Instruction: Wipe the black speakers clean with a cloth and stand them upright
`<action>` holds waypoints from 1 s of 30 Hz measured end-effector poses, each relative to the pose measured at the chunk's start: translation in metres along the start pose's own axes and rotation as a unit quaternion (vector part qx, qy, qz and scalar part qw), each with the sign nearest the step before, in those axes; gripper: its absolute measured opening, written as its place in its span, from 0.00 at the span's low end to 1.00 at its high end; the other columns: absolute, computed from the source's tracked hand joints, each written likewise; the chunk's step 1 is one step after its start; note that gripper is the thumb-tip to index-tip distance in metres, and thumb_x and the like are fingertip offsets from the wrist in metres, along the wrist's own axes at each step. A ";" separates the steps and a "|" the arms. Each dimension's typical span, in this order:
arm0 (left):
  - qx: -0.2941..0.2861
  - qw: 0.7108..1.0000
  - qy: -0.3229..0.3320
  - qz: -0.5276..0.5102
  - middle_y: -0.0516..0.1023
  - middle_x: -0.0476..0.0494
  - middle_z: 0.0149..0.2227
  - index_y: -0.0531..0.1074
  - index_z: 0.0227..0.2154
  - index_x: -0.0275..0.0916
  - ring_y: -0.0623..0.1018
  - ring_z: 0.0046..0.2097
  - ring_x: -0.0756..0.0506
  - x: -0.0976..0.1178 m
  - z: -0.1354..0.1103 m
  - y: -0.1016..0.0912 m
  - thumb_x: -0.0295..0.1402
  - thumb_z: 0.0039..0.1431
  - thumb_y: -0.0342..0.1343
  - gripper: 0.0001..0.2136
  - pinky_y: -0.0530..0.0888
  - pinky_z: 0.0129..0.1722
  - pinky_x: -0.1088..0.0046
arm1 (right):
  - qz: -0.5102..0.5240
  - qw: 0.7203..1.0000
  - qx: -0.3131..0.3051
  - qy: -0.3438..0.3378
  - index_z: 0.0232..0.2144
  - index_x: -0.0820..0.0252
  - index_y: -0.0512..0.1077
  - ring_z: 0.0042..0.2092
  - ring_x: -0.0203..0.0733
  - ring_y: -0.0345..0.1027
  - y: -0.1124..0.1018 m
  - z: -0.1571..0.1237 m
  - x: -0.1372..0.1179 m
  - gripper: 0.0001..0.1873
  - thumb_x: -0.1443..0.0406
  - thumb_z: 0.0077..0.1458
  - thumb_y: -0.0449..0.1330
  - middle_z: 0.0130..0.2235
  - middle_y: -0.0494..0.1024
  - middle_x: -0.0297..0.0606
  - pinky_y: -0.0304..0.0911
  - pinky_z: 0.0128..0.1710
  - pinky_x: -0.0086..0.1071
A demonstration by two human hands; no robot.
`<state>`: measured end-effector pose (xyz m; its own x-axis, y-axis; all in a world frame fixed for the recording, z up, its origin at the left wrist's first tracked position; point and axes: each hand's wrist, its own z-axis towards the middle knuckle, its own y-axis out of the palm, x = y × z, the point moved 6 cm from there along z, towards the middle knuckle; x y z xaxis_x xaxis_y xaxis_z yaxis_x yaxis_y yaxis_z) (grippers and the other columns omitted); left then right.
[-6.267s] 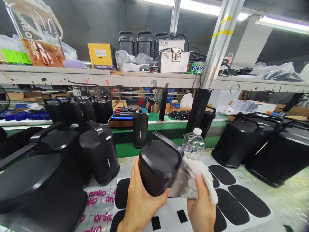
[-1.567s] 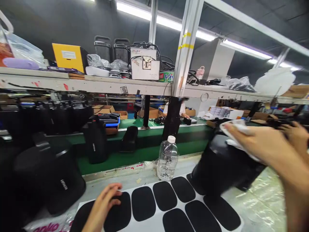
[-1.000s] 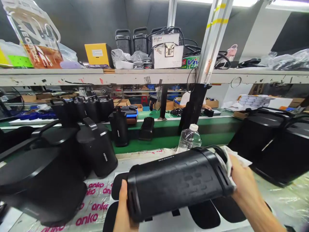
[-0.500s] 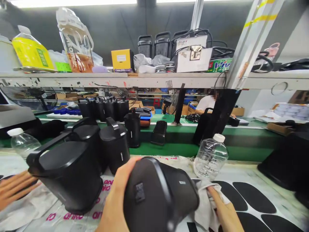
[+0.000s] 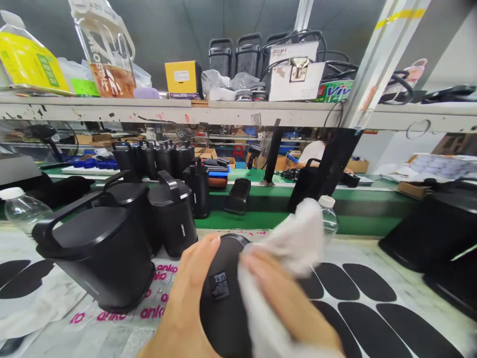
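My left hand (image 5: pixel 186 303) grips a black portable speaker (image 5: pixel 223 318) by its side, its flat end with a small printed label turned towards me. Blurred by motion, my right hand (image 5: pixel 294 303) presses a white cloth (image 5: pixel 298 238) against the speaker's right side. The cloth covers much of that side. Left of my left hand stands a large black speaker (image 5: pixel 97 248) with a carry handle, with another matching speaker (image 5: pixel 173 214) behind it.
Black oval pads (image 5: pixel 367 323) lie on white sheets at right. A clear bottle (image 5: pixel 328 219) stands behind the cloth, and another clear bottle (image 5: pixel 28 211) at far left. A shelf (image 5: pixel 223 112) with bottles and boxes crosses above. Beyond the green conveyor (image 5: pixel 257 219) a person (image 5: pixel 315 151) is partly visible.
My right hand has brought the cloth up from the table onto the speaker. The speaker's end has turned more towards me. Another person's hand at the left edge has gone from view.
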<state>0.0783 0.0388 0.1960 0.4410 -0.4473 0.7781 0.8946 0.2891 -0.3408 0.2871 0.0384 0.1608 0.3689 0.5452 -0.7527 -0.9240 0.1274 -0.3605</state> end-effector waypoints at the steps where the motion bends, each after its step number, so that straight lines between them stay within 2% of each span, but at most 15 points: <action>1: 0.004 1.000 -0.007 0.003 0.71 0.43 0.56 0.65 0.58 0.52 0.71 0.57 0.32 -0.002 -0.002 -0.003 0.35 0.40 0.66 0.37 0.68 0.58 0.52 | 0.008 0.998 -0.054 -0.039 0.57 0.48 0.69 0.61 0.55 0.61 0.015 0.006 -0.010 0.26 0.51 0.59 0.53 0.57 0.72 0.39 0.59 0.60 0.47; 2: 0.011 1.000 -0.015 0.000 0.68 0.42 0.59 0.61 0.61 0.51 0.69 0.59 0.32 -0.005 -0.004 -0.007 0.35 0.38 0.67 0.42 0.67 0.58 0.52 | 0.019 0.995 -0.088 -0.052 0.59 0.50 0.67 0.62 0.53 0.59 0.027 0.012 -0.013 0.26 0.52 0.61 0.51 0.59 0.70 0.40 0.55 0.62 0.48; 3: 0.019 0.999 -0.026 -0.010 0.66 0.42 0.61 0.57 0.63 0.50 0.67 0.61 0.31 -0.011 -0.006 -0.011 0.35 0.37 0.68 0.46 0.66 0.59 0.51 | 0.025 0.995 -0.095 -0.034 0.60 0.51 0.66 0.63 0.51 0.58 0.034 0.019 -0.008 0.26 0.53 0.63 0.49 0.61 0.68 0.41 0.52 0.63 0.47; 5: 0.038 0.996 -0.061 -0.045 0.63 0.41 0.63 0.53 0.64 0.49 0.65 0.62 0.31 -0.029 -0.009 -0.022 0.37 0.38 0.68 0.48 0.62 0.61 0.49 | 0.020 0.997 -0.050 0.049 0.58 0.54 0.68 0.63 0.49 0.58 0.034 0.029 0.023 0.26 0.53 0.63 0.48 0.61 0.68 0.42 0.50 0.64 0.45; 7: 0.053 0.989 -0.106 -0.089 0.62 0.40 0.63 0.53 0.64 0.49 0.62 0.64 0.30 -0.053 -0.009 -0.031 0.41 0.39 0.69 0.48 0.57 0.64 0.47 | 0.023 0.984 0.025 0.173 0.51 0.57 0.73 0.61 0.52 0.61 0.018 0.027 0.070 0.27 0.49 0.58 0.53 0.56 0.73 0.43 0.51 0.63 0.43; 9: 0.060 0.979 -0.142 -0.132 0.60 0.39 0.64 0.51 0.65 0.49 0.59 0.65 0.29 -0.075 -0.008 -0.038 0.45 0.38 0.69 0.50 0.53 0.65 0.47 | 0.037 0.955 0.082 0.284 0.41 0.59 0.78 0.56 0.57 0.66 -0.003 0.016 0.114 0.27 0.45 0.51 0.57 0.46 0.79 0.45 0.56 0.59 0.42; 12: 0.059 0.970 -0.157 -0.175 0.59 0.40 0.65 0.50 0.65 0.49 0.58 0.66 0.29 -0.099 -0.006 -0.042 0.47 0.38 0.69 0.51 0.52 0.65 0.48 | 0.058 0.917 0.131 0.372 0.34 0.59 0.76 0.50 0.57 0.70 -0.026 0.002 0.152 0.27 0.43 0.48 0.56 0.37 0.81 0.43 0.63 0.50 0.42; 14: 0.053 0.972 -0.141 -0.182 0.60 0.41 0.65 0.51 0.65 0.49 0.57 0.66 0.29 -0.108 -0.006 -0.043 0.49 0.36 0.70 0.52 0.50 0.66 0.50 | 0.079 0.900 0.129 0.408 0.34 0.57 0.74 0.44 0.53 0.72 -0.027 -0.001 0.163 0.24 0.44 0.48 0.57 0.35 0.80 0.40 0.66 0.43 0.41; 17: 0.038 0.985 -0.080 -0.151 0.62 0.42 0.65 0.58 0.63 0.49 0.56 0.67 0.29 -0.110 -0.011 -0.049 0.52 0.34 0.69 0.49 0.48 0.67 0.52 | 0.141 0.866 0.095 0.470 0.30 0.56 0.74 0.34 0.48 0.74 -0.007 -0.001 0.169 0.19 0.48 0.46 0.63 0.28 0.79 0.37 0.68 0.34 0.37; 20: -0.011 0.996 -0.013 -0.086 0.62 0.44 0.65 0.61 0.62 0.51 0.57 0.67 0.29 -0.099 -0.013 -0.053 0.51 0.37 0.68 0.45 0.49 0.67 0.50 | 0.223 0.833 0.059 0.503 0.26 0.57 0.74 0.32 0.45 0.74 0.017 0.000 0.166 0.16 0.51 0.44 0.65 0.27 0.79 0.38 0.69 0.34 0.35; 22: -0.059 0.996 0.028 -0.060 0.58 0.45 0.67 0.60 0.62 0.53 0.55 0.68 0.29 -0.089 -0.011 -0.053 0.52 0.38 0.68 0.45 0.50 0.66 0.49 | 0.269 0.814 0.046 0.513 0.25 0.58 0.73 0.29 0.44 0.74 0.026 -0.001 0.163 0.15 0.52 0.44 0.66 0.27 0.79 0.39 0.70 0.32 0.34; 24: -0.097 0.991 0.075 -0.059 0.52 0.46 0.69 0.60 0.62 0.55 0.51 0.69 0.29 -0.081 -0.009 -0.049 0.55 0.38 0.67 0.46 0.49 0.66 0.49 | 0.299 0.801 0.050 0.516 0.25 0.59 0.73 0.25 0.41 0.71 0.028 -0.004 0.161 0.11 0.57 0.44 0.66 0.25 0.78 0.37 0.69 0.27 0.32; 26: -0.093 0.987 0.104 -0.079 0.45 0.49 0.71 0.61 0.62 0.55 0.47 0.69 0.29 -0.080 -0.007 -0.043 0.61 0.34 0.65 0.48 0.46 0.67 0.50 | 0.313 0.799 0.074 0.508 0.23 0.59 0.70 0.21 0.37 0.67 0.025 -0.008 0.163 0.07 0.62 0.43 0.65 0.22 0.74 0.33 0.66 0.21 0.29; 28: -0.038 0.990 0.073 -0.117 0.44 0.48 0.71 0.62 0.62 0.52 0.44 0.70 0.29 -0.088 -0.006 -0.033 0.65 0.30 0.63 0.51 0.42 0.67 0.52 | 0.318 0.804 0.116 0.489 0.20 0.57 0.66 0.19 0.35 0.64 0.017 -0.011 0.167 0.08 0.65 0.43 0.63 0.19 0.70 0.29 0.63 0.19 0.27; 30: 0.014 0.984 -0.036 -0.173 0.46 0.47 0.71 0.59 0.63 0.51 0.44 0.70 0.32 -0.106 -0.009 -0.017 0.64 0.31 0.64 0.52 0.41 0.68 0.56 | 0.317 0.810 0.165 0.465 0.19 0.55 0.62 0.19 0.35 0.62 0.007 -0.012 0.173 0.10 0.65 0.43 0.61 0.17 0.67 0.28 0.62 0.18 0.26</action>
<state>0.0169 0.0733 0.1149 0.1030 -0.4625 0.8806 0.9876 0.1533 -0.0350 0.3454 0.1243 0.0211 -0.4150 -0.2519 -0.8743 -0.8776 0.3641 0.3117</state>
